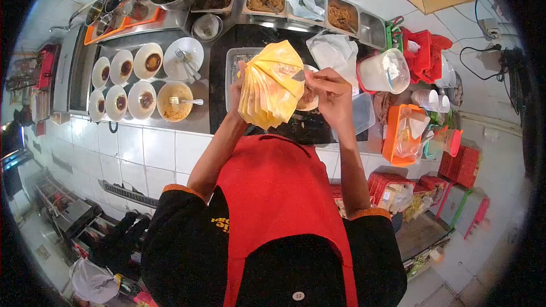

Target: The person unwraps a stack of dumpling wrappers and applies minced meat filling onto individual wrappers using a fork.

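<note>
1. Left hand (234, 98) grips a fanned stack of yellow sheets (273, 88) above the dark counter (244, 35).
2. Right hand (334, 94), apart from the left, pinches a small grey tool (298, 75) beside the stack.
3. White bowl (310, 69) sits partly hidden below.

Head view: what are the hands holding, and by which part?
The left hand grips the fanned yellow sheets by their left side. The right hand seems to pinch a small grey tool; its gripped end is hidden.
</note>
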Tool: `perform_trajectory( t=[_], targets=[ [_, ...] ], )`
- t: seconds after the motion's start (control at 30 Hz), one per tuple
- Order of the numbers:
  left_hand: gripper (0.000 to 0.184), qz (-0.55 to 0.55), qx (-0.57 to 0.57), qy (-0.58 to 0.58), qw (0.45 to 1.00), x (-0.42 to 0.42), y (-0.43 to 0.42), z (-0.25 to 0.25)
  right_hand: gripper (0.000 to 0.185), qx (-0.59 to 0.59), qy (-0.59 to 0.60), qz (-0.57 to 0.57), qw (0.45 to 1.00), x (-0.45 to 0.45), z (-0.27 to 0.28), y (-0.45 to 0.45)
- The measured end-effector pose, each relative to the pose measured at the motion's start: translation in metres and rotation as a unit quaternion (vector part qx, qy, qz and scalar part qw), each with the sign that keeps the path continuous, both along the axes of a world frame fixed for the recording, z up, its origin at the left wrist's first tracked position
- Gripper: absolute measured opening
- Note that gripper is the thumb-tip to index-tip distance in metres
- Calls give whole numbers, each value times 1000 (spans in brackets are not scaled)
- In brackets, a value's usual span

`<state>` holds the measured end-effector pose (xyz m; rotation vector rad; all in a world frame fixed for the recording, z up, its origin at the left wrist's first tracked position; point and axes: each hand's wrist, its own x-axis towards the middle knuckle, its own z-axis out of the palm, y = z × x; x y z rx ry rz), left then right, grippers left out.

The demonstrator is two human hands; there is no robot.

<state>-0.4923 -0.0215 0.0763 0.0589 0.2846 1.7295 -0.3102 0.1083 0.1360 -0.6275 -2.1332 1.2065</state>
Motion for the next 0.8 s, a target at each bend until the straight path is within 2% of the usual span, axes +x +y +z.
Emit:
perform_trajectory(
  t=[0.1,0.17,0.2,0.23,0.33,0.37,0.4,0.43,0.5,0.57,0.63,0.7,0.77,0.8],
  targets=[
    [72,4,-9,-4,1000,-2,-1,-4,42,-4,24,-16,1000,3,-9,2],
    [74,23,5,-27,999,1,1,2,40,-71,33,-11,997,10,3,5],
    [75,44,21,-51,997,1,2,5,35,-24,-29,-28,999,17,17,8],
    [75,44,21,-51,998,-3,3,4,35,-23,-28,-28,999,23,18,11],
    [75,44,33,14,998,-11,3,2,28,-88,-18,-14,996,27,26,13],
    [75,39,32,12,999,-6,3,1,25,-165,-9,3,986,18,37,10],
    [70,26,-17,59,998,-1,4,1,24,-240,1,19,971,10,43,8],
    [66,14,-65,107,992,4,4,0,24,-239,0,15,971,4,40,6],
    [61,-15,-54,88,995,12,0,-8,22,-104,-75,42,991,-12,30,7],
    [60,-39,-61,101,992,14,-2,-15,24,-125,-46,26,991,-20,13,6],
    [62,-34,-63,119,990,8,2,-34,23,19,-82,8,996,-26,20,-7],
    [70,-35,-33,44,998,0,4,-49,23,43,-96,11,994,-34,11,-25],
    [76,-39,-57,35,997,-7,1,-52,27,-14,-43,88,995,-34,5,-45],
    [75,-33,-47,15,998,-15,-2,-68,31,-153,-75,135,976,-28,18,-52]
  ],
)
